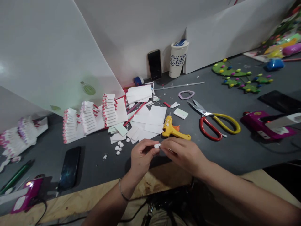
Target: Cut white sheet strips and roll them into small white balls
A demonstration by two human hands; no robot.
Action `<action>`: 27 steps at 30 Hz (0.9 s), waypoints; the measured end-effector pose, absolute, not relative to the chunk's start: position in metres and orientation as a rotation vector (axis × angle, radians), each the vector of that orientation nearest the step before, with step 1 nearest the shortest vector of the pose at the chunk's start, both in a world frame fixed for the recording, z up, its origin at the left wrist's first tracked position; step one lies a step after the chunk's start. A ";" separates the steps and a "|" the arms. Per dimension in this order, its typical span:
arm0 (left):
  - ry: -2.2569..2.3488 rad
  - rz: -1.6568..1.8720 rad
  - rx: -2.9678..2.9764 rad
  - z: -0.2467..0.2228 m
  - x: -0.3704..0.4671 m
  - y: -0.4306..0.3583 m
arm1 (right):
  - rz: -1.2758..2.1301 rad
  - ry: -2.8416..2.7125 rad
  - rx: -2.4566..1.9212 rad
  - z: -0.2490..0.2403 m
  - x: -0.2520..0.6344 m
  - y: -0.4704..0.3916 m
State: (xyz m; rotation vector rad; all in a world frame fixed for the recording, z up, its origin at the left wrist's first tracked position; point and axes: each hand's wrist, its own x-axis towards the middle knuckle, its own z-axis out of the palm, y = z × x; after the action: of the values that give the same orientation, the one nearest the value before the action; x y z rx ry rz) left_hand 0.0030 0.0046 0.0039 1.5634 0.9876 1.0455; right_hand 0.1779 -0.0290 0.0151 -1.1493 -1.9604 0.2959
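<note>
Pinched lightly between thumb and forefinger of the left hand (140, 157): a small white piece (156, 146), round face showing, just above the near edge of the dark tabletop (98, 175), about midway along. Nearly closed there, with only the piece's thickness between the fingertips. Brought up against its side: the bunched fingertips of the right hand (185, 153), bent inward; cannot tell whether closed on its white tip or just touching.

Best to keep the left pinch at the rim, firm enough to stop turning, soft enough not to dent. Work with small fingertip moves, both wrists low and steady near that edge, and leave the round face in sight to check the shape.

Mind the glue gun (168, 127), lying just beyond the right hand, nozzle towards the far edge; possibly hot, so better kept clear of knuckles. Nearer the right end, scissors (204, 113) with blades parted. Left of the hands, set back from the near edge, small white balls (118, 148) beside paper pieces (150, 119); avoid brushing with the left forearm.
</note>
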 end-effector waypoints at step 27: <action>0.814 1.236 1.555 -0.003 0.002 0.007 | 0.817 -1.616 -1.023 0.019 0.176 -0.029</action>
State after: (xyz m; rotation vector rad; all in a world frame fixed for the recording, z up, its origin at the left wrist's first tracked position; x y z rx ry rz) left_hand 0.0018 0.0072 -0.0029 1.5550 0.8139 1.2361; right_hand 0.1755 -0.0295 0.0193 -1.0226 -1.6161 0.8169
